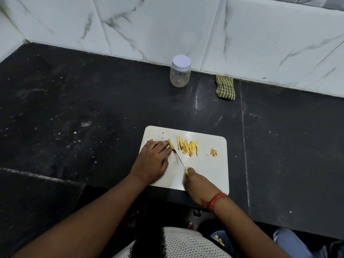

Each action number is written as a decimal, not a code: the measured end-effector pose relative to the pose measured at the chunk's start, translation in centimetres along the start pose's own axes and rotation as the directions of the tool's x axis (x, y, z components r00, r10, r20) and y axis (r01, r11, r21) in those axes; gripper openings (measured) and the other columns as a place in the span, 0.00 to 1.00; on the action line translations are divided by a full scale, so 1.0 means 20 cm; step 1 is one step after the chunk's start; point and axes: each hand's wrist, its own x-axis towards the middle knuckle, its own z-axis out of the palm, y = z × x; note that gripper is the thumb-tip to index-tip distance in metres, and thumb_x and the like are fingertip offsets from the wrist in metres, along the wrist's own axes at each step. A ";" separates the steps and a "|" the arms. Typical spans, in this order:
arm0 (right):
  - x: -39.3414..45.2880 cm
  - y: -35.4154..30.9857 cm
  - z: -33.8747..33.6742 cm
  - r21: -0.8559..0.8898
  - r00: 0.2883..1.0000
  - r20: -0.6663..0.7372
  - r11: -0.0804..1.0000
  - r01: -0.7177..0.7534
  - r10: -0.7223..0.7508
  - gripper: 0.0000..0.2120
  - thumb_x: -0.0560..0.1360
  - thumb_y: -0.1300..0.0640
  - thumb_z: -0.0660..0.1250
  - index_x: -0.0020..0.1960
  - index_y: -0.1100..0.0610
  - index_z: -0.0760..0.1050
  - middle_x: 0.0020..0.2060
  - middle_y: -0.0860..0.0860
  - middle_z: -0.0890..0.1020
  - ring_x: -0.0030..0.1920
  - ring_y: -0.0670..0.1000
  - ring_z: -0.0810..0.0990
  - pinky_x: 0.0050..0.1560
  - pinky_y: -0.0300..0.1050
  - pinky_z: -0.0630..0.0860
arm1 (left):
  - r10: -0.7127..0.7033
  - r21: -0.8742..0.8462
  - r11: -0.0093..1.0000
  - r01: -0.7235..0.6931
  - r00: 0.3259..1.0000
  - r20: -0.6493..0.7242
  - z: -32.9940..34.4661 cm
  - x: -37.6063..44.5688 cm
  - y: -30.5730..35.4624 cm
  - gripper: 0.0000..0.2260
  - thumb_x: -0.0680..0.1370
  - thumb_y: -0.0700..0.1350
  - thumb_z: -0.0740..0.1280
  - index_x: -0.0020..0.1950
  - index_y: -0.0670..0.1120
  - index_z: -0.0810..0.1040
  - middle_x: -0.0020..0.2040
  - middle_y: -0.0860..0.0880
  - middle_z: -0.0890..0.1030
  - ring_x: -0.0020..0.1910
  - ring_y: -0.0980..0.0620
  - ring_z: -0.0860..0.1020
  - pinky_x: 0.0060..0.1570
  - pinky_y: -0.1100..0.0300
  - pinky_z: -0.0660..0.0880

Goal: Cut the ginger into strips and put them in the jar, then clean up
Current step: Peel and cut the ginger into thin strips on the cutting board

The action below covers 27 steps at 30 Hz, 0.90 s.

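On the white cutting board (208, 170) lies a row of yellow ginger strips (188, 147). A small uncut ginger piece (171, 143) sits left of them under the fingertips of my left hand (153, 161), which presses it to the board. My right hand (197, 183) grips the yellow-handled knife (179, 161); its thin blade runs up-left and its tip meets the ginger piece. A little heap of peel scraps (213, 152) lies on the board's right part. The clear plastic jar (180, 73) with a white lid on stands by the wall, apart from both hands.
The board lies at the front edge of a black stone counter (83, 108). A folded green checked cloth (225, 87) lies against the marble wall to the right of the jar. A few ginger scraps (219, 239) rest on the clothing below the counter edge.
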 end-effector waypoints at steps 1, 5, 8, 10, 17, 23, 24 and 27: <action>-0.01 0.00 0.00 -0.006 1.000 0.004 1.000 -0.015 0.015 0.03 0.81 0.61 0.53 0.54 0.58 0.63 0.41 0.55 0.75 0.42 0.56 0.76 0.39 0.42 0.66 | -0.001 -0.003 1.000 0.001 1.000 0.003 0.00 0.00 0.00 0.18 0.79 0.46 0.61 0.67 0.46 0.81 0.70 0.47 0.78 0.67 0.47 0.75 0.74 0.46 0.66; -0.02 0.02 -0.01 -0.002 0.997 0.016 0.997 -0.078 0.078 0.10 0.82 0.60 0.53 0.62 0.60 0.64 0.50 0.59 0.78 0.44 0.54 0.72 0.45 0.43 0.69 | -0.007 -0.017 1.000 0.007 1.000 0.004 0.00 0.00 0.00 0.18 0.79 0.46 0.61 0.68 0.46 0.80 0.71 0.48 0.77 0.68 0.48 0.74 0.75 0.46 0.65; -0.03 0.04 -0.02 0.025 0.999 -0.030 0.999 -0.028 0.029 0.07 0.81 0.62 0.53 0.58 0.59 0.63 0.39 0.53 0.74 0.40 0.53 0.73 0.39 0.42 0.67 | -0.008 -0.019 1.000 0.008 1.000 0.006 -0.01 -0.01 0.00 0.19 0.80 0.46 0.60 0.68 0.46 0.80 0.71 0.48 0.76 0.68 0.48 0.73 0.75 0.46 0.65; -0.03 0.04 -0.01 0.039 0.998 -0.059 0.999 -0.009 0.012 0.07 0.81 0.62 0.53 0.58 0.59 0.63 0.39 0.53 0.74 0.39 0.53 0.73 0.40 0.44 0.67 | -0.006 -0.016 1.000 0.006 1.000 0.009 0.00 -0.01 0.00 0.19 0.80 0.46 0.60 0.69 0.46 0.79 0.71 0.47 0.76 0.69 0.48 0.73 0.75 0.46 0.65; 0.03 0.02 -0.02 0.110 0.994 -0.103 0.994 -0.009 0.020 0.01 0.81 0.60 0.54 0.52 0.57 0.61 0.37 0.53 0.73 0.36 0.54 0.72 0.37 0.44 0.64 | 0.001 -0.019 1.000 -0.001 1.000 -0.017 0.01 -0.01 0.00 0.18 0.79 0.45 0.62 0.68 0.46 0.79 0.70 0.47 0.77 0.67 0.47 0.74 0.74 0.45 0.65; 0.01 0.00 -0.03 0.656 0.988 0.113 0.739 -0.154 0.106 0.06 0.81 0.54 0.55 0.48 0.56 0.65 0.31 0.52 0.68 0.24 0.47 0.63 0.24 0.35 0.57 | -0.004 -0.015 1.000 0.004 1.000 0.004 0.01 -0.01 -0.01 0.19 0.80 0.45 0.62 0.70 0.47 0.78 0.72 0.48 0.75 0.68 0.47 0.73 0.75 0.46 0.64; -0.01 -0.01 -0.03 0.806 0.974 0.215 0.551 -0.218 0.070 0.07 0.81 0.56 0.55 0.45 0.54 0.65 0.29 0.51 0.66 0.22 0.47 0.60 0.22 0.32 0.56 | -0.006 -0.012 1.000 0.006 1.000 0.012 0.00 -0.01 0.00 0.19 0.80 0.45 0.62 0.70 0.47 0.78 0.72 0.48 0.75 0.69 0.48 0.72 0.76 0.46 0.63; -0.04 -0.03 -0.07 0.925 0.930 0.363 0.151 -0.350 -0.067 0.13 0.82 0.61 0.55 0.39 0.53 0.65 0.27 0.50 0.61 0.19 0.44 0.55 0.20 0.27 0.55 | 0.002 -0.010 1.000 -0.002 1.000 0.013 0.00 -0.01 0.00 0.19 0.80 0.46 0.61 0.70 0.47 0.79 0.72 0.48 0.76 0.68 0.48 0.73 0.75 0.46 0.64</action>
